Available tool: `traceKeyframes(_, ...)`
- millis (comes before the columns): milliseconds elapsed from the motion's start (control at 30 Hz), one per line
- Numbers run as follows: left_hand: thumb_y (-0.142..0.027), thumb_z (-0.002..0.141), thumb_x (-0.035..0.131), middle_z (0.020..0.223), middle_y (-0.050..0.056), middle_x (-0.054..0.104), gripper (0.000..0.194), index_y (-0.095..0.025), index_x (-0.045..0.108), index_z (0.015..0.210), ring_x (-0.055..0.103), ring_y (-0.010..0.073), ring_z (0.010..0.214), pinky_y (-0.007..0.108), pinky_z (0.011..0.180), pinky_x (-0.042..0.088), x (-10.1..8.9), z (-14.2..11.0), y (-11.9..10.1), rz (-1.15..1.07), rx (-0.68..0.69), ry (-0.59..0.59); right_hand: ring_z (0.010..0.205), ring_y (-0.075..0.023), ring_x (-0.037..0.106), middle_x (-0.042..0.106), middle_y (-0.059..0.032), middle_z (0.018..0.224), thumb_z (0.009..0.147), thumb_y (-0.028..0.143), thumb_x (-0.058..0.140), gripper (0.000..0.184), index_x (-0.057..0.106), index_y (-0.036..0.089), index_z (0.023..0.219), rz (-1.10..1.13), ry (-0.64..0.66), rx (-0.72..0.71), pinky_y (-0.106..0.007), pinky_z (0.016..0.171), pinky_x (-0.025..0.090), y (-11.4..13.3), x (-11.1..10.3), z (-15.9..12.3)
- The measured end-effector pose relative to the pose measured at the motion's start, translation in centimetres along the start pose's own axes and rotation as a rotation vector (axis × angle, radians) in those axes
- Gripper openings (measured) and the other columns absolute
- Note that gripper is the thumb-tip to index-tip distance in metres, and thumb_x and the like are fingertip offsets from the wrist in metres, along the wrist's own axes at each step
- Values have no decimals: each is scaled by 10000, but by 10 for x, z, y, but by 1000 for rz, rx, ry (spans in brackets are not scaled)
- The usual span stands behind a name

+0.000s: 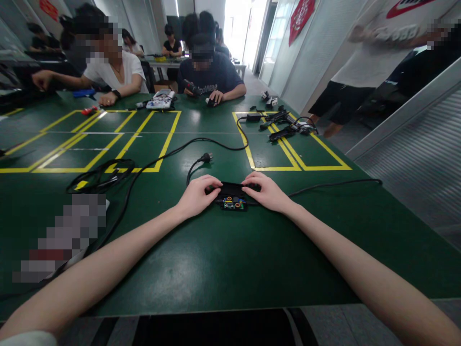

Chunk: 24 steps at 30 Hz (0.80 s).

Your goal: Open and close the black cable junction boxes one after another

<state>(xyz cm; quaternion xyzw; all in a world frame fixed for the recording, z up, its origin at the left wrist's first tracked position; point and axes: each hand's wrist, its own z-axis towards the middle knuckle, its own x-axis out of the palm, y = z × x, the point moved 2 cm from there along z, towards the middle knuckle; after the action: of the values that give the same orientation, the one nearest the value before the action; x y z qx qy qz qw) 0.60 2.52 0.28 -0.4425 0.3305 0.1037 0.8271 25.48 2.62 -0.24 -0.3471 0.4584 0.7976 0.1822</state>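
Note:
A small black power adapter [232,194] lies on the green table [216,259] straight in front of me, its case open so that a circuit board with coloured parts [233,203] shows. My left hand [197,196] grips its left end with curled fingers. My right hand [267,192] holds the right end the same way. A black cable with a plug [206,157] runs from the adapter's left side, and another black cable [334,183] leads off to the right.
Yellow tape boxes [273,168] mark the table. A coil of black cable [101,175] lies at my left. More black adapters [284,126] sit at the far right. Two seated people work across the table; another stands at the right.

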Motion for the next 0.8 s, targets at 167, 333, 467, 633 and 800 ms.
traceKeyframes(167, -235, 874, 669, 1033, 71, 787, 305, -170, 718, 1169, 740, 191, 865, 317, 794, 599, -1, 2, 0, -123, -128, -7, 721, -180, 676, 746, -55, 867, 889, 367, 680, 231, 749, 183, 1012, 268, 25, 186, -335, 687, 577, 7, 2, -2)
traceKeyframes(333, -293, 894, 659, 944, 73, 798, 284, -147, 742, 1122, 751, 199, 819, 316, 761, 610, -1, 1, 0, -241, -200, 18, 684, -170, 730, 751, -57, 945, 804, 420, 781, 345, 731, 186, 1053, 567, -18, 295, -304, 624, 620, 13, 5, -5)
traceKeyframes(467, -317, 889, 675, 912, 65, 796, 321, -144, 734, 1153, 750, 189, 751, 294, 695, 608, -1, -2, -2, -312, -212, 13, 711, -183, 752, 768, -50, 935, 765, 445, 817, 409, 753, 186, 1075, 623, 23, 335, -329, 696, 643, 10, 2, -8)
traceKeyframes(633, -301, 887, 681, 878, 57, 793, 301, -143, 740, 1136, 747, 178, 739, 286, 712, 614, -2, -3, -7, -303, -166, 20, 768, -205, 763, 775, -40, 811, 768, 436, 813, 361, 762, 180, 1017, 625, 99, 337, -333, 730, 635, 7, -3, -11)
traceKeyframes(800, -278, 887, 680, 860, 53, 789, 290, -148, 732, 1141, 749, 177, 750, 297, 742, 627, -4, -3, -8, -292, -144, 26, 735, -182, 738, 766, -35, 808, 803, 412, 781, 311, 759, 186, 1015, 569, 85, 263, -312, 688, 617, 11, -5, -13)
